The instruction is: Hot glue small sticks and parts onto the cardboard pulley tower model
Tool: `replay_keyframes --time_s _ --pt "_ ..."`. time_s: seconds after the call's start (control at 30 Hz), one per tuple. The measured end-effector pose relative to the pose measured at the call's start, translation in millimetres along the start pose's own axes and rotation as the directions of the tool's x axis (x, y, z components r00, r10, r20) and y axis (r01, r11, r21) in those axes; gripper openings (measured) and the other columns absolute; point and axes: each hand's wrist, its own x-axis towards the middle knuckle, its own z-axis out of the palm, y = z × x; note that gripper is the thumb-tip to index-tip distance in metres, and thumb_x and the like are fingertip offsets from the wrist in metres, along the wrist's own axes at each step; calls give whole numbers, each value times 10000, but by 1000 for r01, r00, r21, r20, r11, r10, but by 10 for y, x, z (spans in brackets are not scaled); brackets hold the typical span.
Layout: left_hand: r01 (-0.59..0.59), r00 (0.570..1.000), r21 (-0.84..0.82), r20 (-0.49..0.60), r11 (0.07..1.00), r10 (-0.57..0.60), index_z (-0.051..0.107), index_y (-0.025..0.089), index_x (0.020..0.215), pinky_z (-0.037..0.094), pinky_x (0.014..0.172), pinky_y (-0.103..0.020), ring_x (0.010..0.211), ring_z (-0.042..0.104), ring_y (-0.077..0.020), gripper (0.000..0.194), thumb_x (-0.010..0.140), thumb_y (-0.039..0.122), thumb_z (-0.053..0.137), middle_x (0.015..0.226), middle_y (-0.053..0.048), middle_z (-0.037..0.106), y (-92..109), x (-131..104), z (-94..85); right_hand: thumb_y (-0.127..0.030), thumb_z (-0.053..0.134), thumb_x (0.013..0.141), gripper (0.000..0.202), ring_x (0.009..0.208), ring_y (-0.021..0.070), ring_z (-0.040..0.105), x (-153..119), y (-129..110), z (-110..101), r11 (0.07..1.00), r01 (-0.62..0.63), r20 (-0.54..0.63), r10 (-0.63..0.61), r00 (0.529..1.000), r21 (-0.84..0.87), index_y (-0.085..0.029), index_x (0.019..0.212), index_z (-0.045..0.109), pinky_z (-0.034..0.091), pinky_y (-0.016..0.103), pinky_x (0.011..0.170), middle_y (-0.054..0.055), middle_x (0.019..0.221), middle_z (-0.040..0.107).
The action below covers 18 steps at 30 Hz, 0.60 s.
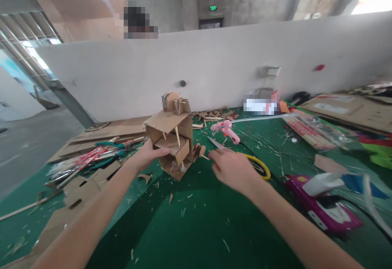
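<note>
My left hand (153, 154) grips the left side of a cardboard model (167, 122), its thumb on the front. The model is a box-like frame with a round wheel on top, wooden sticks inside and a small inner cardboard box. My right hand (231, 169) is closed over a pair of scissors (216, 142). Their pointed metal blade sticks out past the fingers toward the upper left, and a yellow handle loop (266, 170) shows behind the hand. The middle of the scissors is hidden. Just beyond this hand lies a pink glue gun (228, 131).
Pliers with teal handles (108, 143) and cardboard pieces (88, 185) lie at left. Cardboard scraps (214, 115) are heaped behind the model. A magenta power strip (333, 216) with a white plug stands at right. A white partition (214, 64) borders the green table (183, 236); a person's head shows beyond.
</note>
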Motion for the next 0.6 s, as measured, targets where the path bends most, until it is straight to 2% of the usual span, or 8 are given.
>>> replay_keyframes --time_s 0.1,0.17,0.23,0.3,0.4,0.53,0.6 --pt "-37 995 45 -86 998 40 505 144 1267 485 931 -462 1127 574 -358 863 529 439 842 1207 -171 613 -8 34 -29 -66 354 828 318 919 310 622 -57 416 -80 961 -257 19 260 965 -103 -116 1012 609 448 359 630 178 970 648" --pt "-70 982 88 -169 994 84 527 143 1233 497 912 -441 1088 597 -338 809 544 428 839 1168 -154 637 9 34 -58 -98 393 834 258 862 307 635 -88 639 -31 936 -318 57 329 943 -152 -114 932 631 440 361 630 174 915 654" --pt "-83 971 113 -213 990 106 546 151 1200 500 909 -421 1073 607 -316 742 569 421 828 1142 -137 654 31 22 -76 -165 401 872 247 850 287 637 -97 768 67 933 -312 92 332 939 -179 -134 881 646 435 356 657 157 888 659" --pt "-73 967 134 -233 988 103 554 153 1183 496 915 -427 1076 606 -310 724 570 426 826 1135 -137 657 47 7 -71 -223 387 910 271 934 284 614 -82 819 166 936 -288 90 311 946 -200 -137 944 642 427 362 724 160 942 652" --pt "-55 965 197 -241 979 103 513 159 1236 467 952 -460 1120 580 -319 810 544 429 837 1192 -151 625 52 -12 -26 -285 381 938 285 960 262 591 -50 824 232 939 -272 86 295 952 -211 -153 971 631 411 353 774 137 985 644" --pt "-44 973 215 -212 976 91 408 168 1336 437 991 -470 1175 547 -315 912 569 419 831 1256 -163 583 42 -28 49 -266 315 962 319 1044 285 544 -47 744 127 930 -282 0 291 957 -235 -129 1011 599 393 372 817 162 1075 593" --pt "-33 977 186 -203 982 71 388 167 1352 448 979 -471 1170 551 -315 904 600 433 813 1258 -166 582 57 -37 90 -254 299 964 325 984 265 576 -51 662 52 934 -288 -33 287 957 -213 -105 1035 579 407 351 774 178 1061 581"
